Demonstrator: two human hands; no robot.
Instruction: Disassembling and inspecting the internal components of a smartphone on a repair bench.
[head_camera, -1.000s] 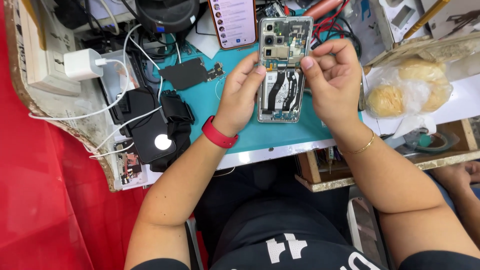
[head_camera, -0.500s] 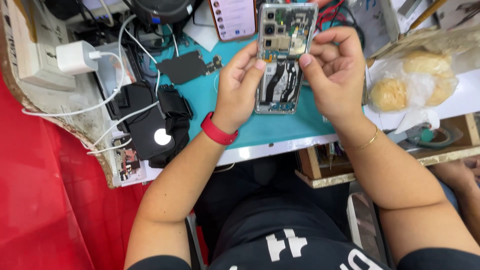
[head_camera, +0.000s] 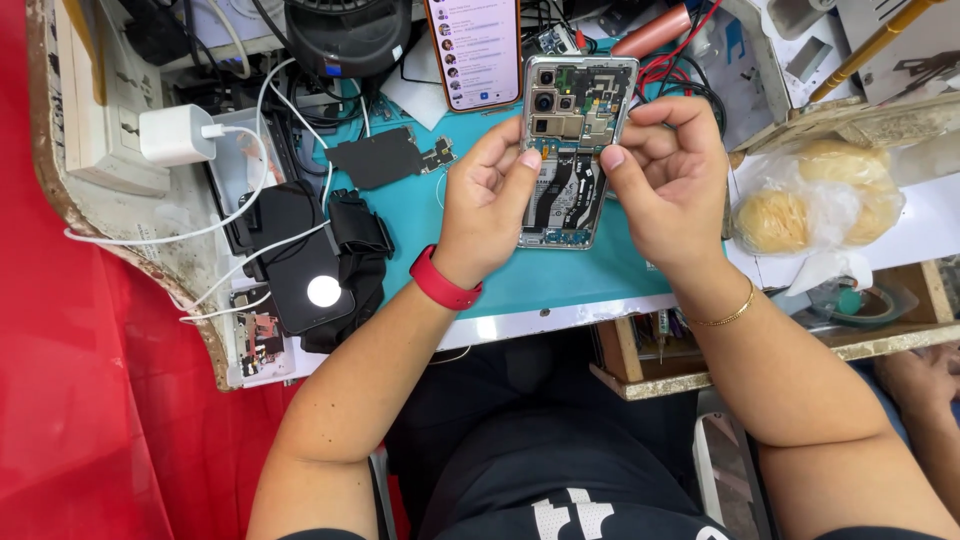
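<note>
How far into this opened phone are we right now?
Done: the opened phone has its back cover off, with boards, cameras and flex cables exposed; a black plate with a small part lies on the teal mat. In hand: left hand and right hand grip the phone's sides, thumbs mid-body. Left: the internals remain uncovered.

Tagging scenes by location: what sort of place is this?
Most likely a phone repair bench. Both hands hold an opened phone with its back off, boards and flex cables exposed, over a teal work mat; a removed black plate and red test leads lie nearby.
</note>
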